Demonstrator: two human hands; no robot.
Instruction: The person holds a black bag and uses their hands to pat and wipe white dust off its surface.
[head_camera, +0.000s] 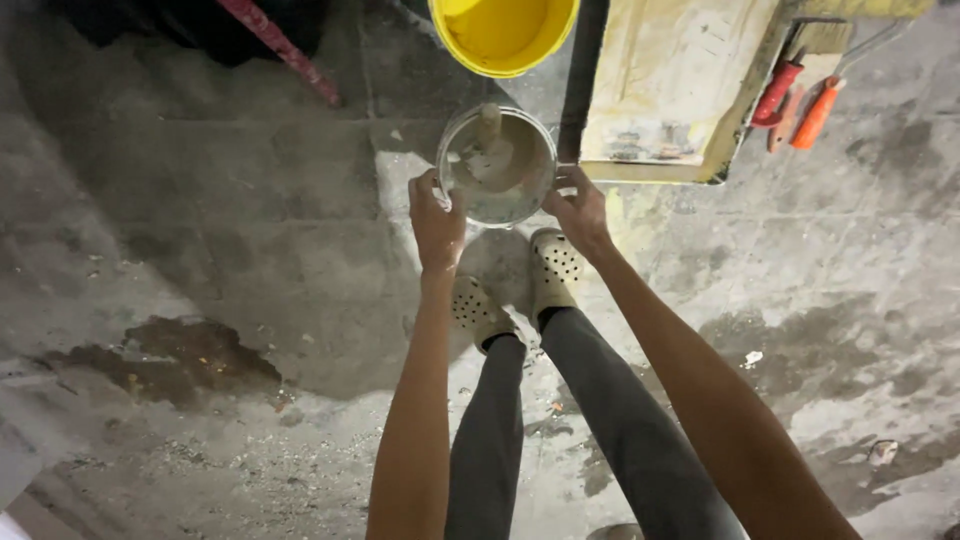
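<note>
A small metal bucket (497, 165) with pale plaster inside stands on the concrete floor just in front of my feet. A wooden-handled tool (489, 130) sticks up out of the plaster. My left hand (436, 215) grips the bucket's left rim. On the opposite rim my right hand (577, 207) holds the right side. Both arms reach straight down past my grey trouser legs and perforated pale clogs (555, 265).
A yellow bucket (503, 35) sits just beyond the metal one. A stained cream board (680, 85) lies to the right, with red and orange tool handles (800, 100) beside it. A red bar (280, 48) lies upper left. A dark wet patch (170, 355) marks the floor at left.
</note>
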